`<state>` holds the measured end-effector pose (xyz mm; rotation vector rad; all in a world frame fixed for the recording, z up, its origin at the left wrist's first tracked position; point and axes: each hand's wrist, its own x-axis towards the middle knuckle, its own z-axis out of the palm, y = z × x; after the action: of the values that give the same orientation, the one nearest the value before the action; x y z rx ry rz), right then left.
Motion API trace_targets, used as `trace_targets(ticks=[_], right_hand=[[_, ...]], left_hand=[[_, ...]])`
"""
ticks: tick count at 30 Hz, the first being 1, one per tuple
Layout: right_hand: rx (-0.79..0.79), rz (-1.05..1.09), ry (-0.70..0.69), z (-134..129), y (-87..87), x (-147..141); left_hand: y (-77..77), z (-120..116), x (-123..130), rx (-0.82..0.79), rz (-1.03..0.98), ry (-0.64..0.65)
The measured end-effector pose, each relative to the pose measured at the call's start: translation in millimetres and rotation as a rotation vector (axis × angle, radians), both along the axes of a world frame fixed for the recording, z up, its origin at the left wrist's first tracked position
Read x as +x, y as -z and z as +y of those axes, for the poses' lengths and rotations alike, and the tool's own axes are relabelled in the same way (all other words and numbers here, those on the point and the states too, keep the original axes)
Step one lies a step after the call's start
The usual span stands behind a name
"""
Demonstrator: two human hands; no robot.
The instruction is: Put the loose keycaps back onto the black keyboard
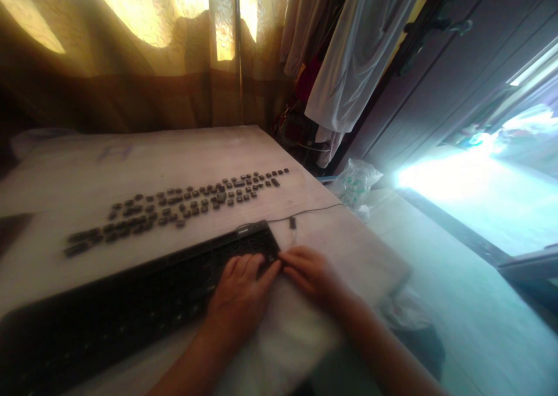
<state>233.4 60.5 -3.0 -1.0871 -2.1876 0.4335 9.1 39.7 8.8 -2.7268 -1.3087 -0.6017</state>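
A black keyboard (143,291) lies slantwise across the near part of the table, with many of its keys off. My left hand (238,291) presses on its right end, fingers curled over the top and thumb stretched toward the right edge. At that edge my right hand (311,271) has its thumb and fingers drawn together, their tips meeting my left thumb. Whatever lies between those tips is too small and blurred to make out. Behind the keyboard, loose black keycaps (221,197) are spread in rough rows.
A thin cable (305,211) runs from the keyboard's back over the table's right side. Near it lies a small dark piece (292,223) with a pale end. Beyond the pale table (192,152) hangs a yellow curtain (174,64). A plastic bag (356,181) sits right of the table.
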Motion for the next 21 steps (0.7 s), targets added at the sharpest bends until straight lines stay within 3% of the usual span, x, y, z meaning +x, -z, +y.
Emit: trace_targets(ticks=[13, 21], right_hand=[[0.022, 0.004, 0.009, -0.8, -2.0, -1.2], [-0.144, 0.174, 0.049, 0.8, -7.1, -3.6]], left_hand=[[0.9, -0.6, 3.9, 0.038, 0.012, -0.024], [3.1, -0.2, 0.6, 0.026, -0.011, -0.011]])
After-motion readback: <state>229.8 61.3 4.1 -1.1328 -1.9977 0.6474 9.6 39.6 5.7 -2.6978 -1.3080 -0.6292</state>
